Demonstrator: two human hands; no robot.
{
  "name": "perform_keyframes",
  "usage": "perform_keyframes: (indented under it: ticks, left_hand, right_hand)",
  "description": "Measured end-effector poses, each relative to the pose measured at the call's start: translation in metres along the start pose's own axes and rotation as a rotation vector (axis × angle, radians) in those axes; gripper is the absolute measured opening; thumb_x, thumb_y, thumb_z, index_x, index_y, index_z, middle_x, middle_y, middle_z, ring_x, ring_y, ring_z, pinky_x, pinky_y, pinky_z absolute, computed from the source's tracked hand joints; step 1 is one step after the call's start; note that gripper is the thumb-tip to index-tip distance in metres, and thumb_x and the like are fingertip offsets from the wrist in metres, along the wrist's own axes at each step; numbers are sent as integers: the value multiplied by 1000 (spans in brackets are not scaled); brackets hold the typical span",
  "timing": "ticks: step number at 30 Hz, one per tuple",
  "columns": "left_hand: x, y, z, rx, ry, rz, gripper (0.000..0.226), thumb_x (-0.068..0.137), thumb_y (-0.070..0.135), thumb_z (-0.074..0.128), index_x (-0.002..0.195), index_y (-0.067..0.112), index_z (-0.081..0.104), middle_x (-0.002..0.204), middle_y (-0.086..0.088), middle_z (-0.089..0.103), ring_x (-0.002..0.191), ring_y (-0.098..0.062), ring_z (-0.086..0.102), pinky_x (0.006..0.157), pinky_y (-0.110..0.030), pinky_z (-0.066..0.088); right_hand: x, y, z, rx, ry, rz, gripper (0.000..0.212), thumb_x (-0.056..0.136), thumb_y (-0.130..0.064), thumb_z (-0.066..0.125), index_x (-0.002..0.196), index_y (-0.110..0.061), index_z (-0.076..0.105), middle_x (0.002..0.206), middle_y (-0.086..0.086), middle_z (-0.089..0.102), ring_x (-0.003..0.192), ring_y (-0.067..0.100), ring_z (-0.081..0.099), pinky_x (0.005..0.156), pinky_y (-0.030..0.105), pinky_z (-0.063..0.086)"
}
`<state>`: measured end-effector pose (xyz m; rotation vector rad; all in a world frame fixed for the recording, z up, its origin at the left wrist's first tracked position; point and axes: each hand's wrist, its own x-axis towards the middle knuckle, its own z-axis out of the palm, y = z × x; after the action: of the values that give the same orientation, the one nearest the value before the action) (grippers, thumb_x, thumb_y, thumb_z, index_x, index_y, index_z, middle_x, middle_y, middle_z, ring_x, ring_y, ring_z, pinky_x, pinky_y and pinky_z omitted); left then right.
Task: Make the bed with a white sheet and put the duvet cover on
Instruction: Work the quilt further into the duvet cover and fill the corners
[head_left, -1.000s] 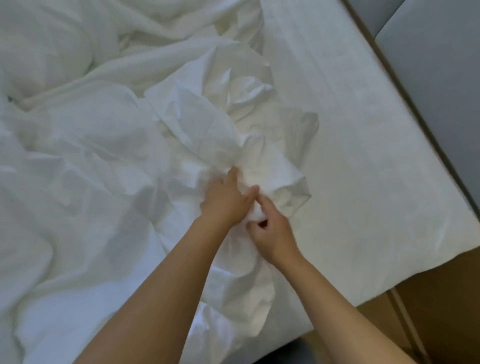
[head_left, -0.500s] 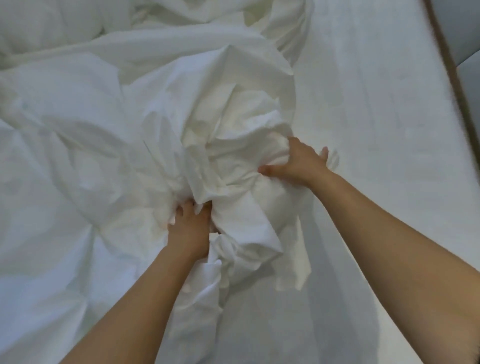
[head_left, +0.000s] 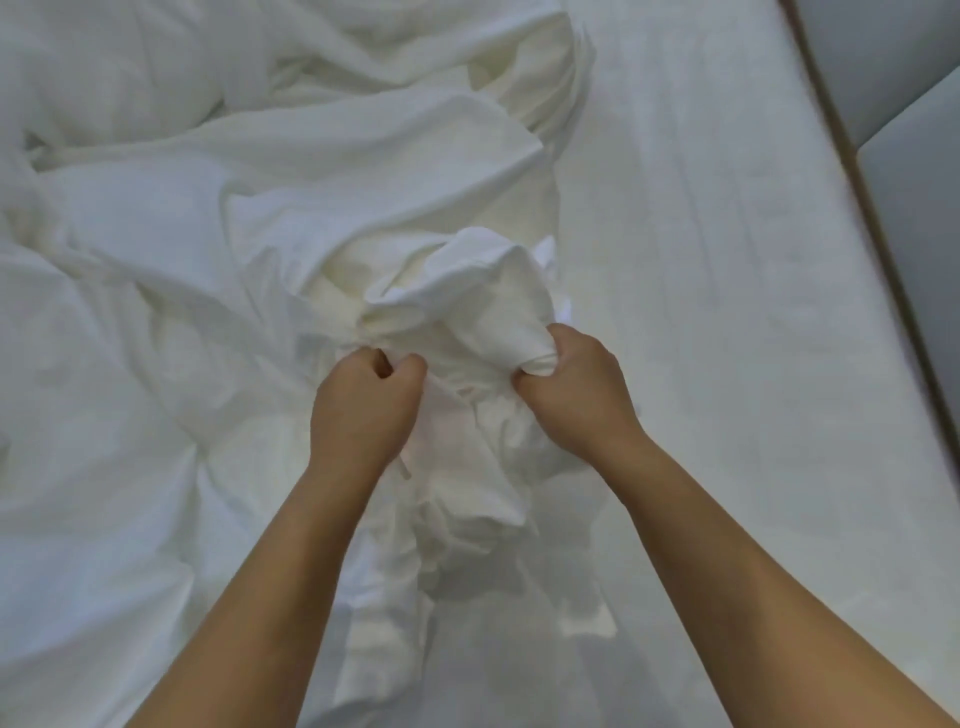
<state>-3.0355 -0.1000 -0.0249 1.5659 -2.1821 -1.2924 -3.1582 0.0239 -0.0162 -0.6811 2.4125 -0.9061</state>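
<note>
A crumpled white duvet cover (head_left: 291, 171) lies heaped over the left and middle of the bed. Its bunched end rises between my hands. My left hand (head_left: 363, 410) grips a gathered fold of the cover, fingers curled tight, and a thin white tie hangs below it. My right hand (head_left: 571, 389) holds a rolled wad of the same cover in its fist. A smooth white sheet (head_left: 727, 312) covers the mattress on the right. I cannot tell the duvet apart from the cover in the white heap.
The bed's right edge has a thin wooden frame (head_left: 852, 171) running diagonally. Beyond it stand grey padded panels (head_left: 914, 104). The flat sheet area lies to the right of my hands.
My right hand has drawn back from the far side of the bundle and now grips it beside my left hand. The bunched cover has been lifted and pulled nearer.
</note>
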Motion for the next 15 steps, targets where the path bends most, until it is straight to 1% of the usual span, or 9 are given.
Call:
perform_keyframes:
  ticks: [1, 2, 4, 5, 6, 8, 10, 12, 15]
  left_hand:
    - [-11, 13, 1, -57, 18, 19, 35, 67, 57, 49, 78, 24, 54, 75, 10, 56, 68, -12, 52, 60, -29, 40]
    - [-22, 25, 2, -132, -18, 9, 54, 64, 66, 52, 99, 26, 54, 93, 13, 59, 82, -10, 56, 70, -30, 44]
    - [-35, 45, 9, -303, -130, -75, 89, 61, 73, 59, 132, 22, 39, 121, 11, 54, 105, -12, 55, 90, -35, 47]
    - [-37, 54, 11, -375, -169, -138, 91, 65, 71, 61, 137, 22, 35, 125, 9, 52, 109, -14, 54, 94, -39, 47]
    - [-38, 62, 13, -395, -200, -193, 83, 71, 67, 62, 137, 23, 36, 125, 7, 52, 110, -17, 54, 94, -42, 48]
    - [-41, 77, 13, -384, -256, -269, 48, 83, 49, 60, 123, 25, 50, 120, 2, 57, 103, -22, 56, 80, -38, 52]
    - [-53, 91, 12, -351, -285, -244, 4, 87, 23, 57, 90, 20, 57, 96, -4, 63, 85, -21, 60, 58, -26, 52]
    - [-79, 105, 18, -305, -311, -156, 23, 87, 10, 57, 69, 19, 47, 71, -1, 55, 62, -14, 56, 43, -17, 48]
    - [-141, 134, 39, -188, -433, 8, 31, 84, 12, 61, 62, 20, 40, 60, 4, 47, 48, -7, 47, 37, -13, 43]
  right_hand:
    - [-5, -6, -7, 42, 3, 13, 17, 79, -15, 57, 68, -15, 44, 66, 2, 52, 65, 26, 51, 54, 33, 36]
    - [-11, -12, -13, 90, -9, 28, 12, 78, -14, 57, 70, -12, 48, 67, 5, 56, 66, 27, 54, 56, 35, 42]
    - [-24, -23, -25, 186, -48, 57, 3, 76, -11, 58, 77, -9, 56, 73, 11, 63, 70, 31, 61, 63, 44, 51]
    - [-33, -27, -30, 220, -68, 65, 3, 76, -11, 59, 79, -10, 58, 75, 12, 65, 71, 31, 63, 65, 45, 52]
    - [-44, -29, -34, 239, -85, 72, 4, 76, -11, 59, 79, -10, 59, 75, 13, 65, 71, 32, 64, 65, 46, 53]
    - [-67, -29, -45, 250, -119, 84, 6, 76, -9, 60, 82, -9, 60, 77, 15, 65, 73, 33, 63, 65, 45, 52]
    - [-90, -27, -64, 282, -151, 94, 7, 76, -8, 62, 83, -10, 62, 78, 15, 66, 71, 29, 64, 63, 41, 52]
    - [-116, -19, -89, 347, -167, 106, 10, 73, -8, 65, 82, -12, 64, 77, 15, 67, 65, 26, 64, 58, 37, 51]
    - [-170, 6, -150, 414, -156, 140, 25, 56, -17, 68, 81, -20, 69, 71, 9, 69, 61, 21, 65, 55, 32, 49]
